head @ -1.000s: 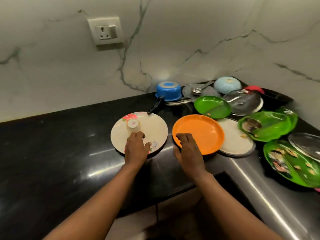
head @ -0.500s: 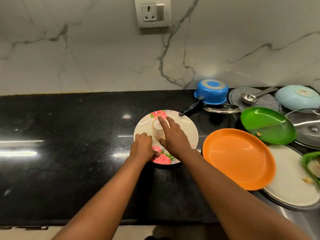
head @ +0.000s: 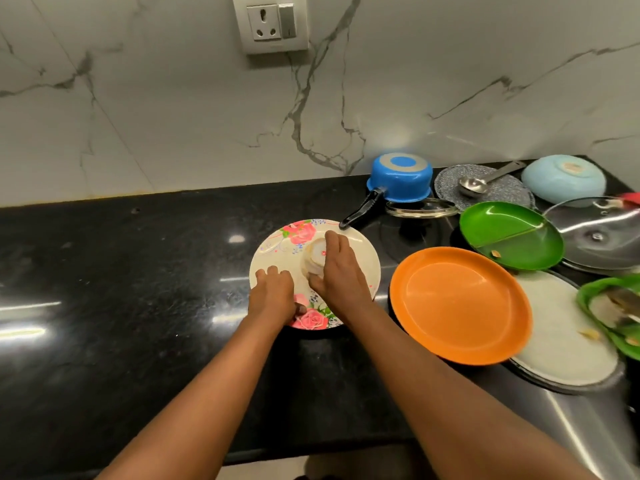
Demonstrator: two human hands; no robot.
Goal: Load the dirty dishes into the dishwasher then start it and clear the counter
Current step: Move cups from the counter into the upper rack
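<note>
A cream plate with pink roses (head: 277, 245) lies on the black counter (head: 138, 289). An upturned cream cup (head: 315, 259) stands on it. My right hand (head: 341, 271) grips the cup from the right, thumb on its near side. My left hand (head: 273, 296) holds the plate's near-left rim, thumb on top of the rim. To the right lie an orange plate (head: 460, 304), a green divided plate (head: 512, 239) and a white plate (head: 561, 351).
An upturned blue saucepan (head: 400, 178) with a black handle sits behind the floral plate, with a glass lid (head: 420, 207) beside it. Farther right are a speckled lid with a ladle (head: 485, 183), a light blue bowl (head: 562, 174), a large glass lid (head: 599, 233) and a soiled green plate (head: 613, 313). A wall socket (head: 270, 22) is above.
My right hand left the orange plate, crossed to the floral plate and closed round the cup. My left hand stayed on the plate's near rim. The view shifted left.
</note>
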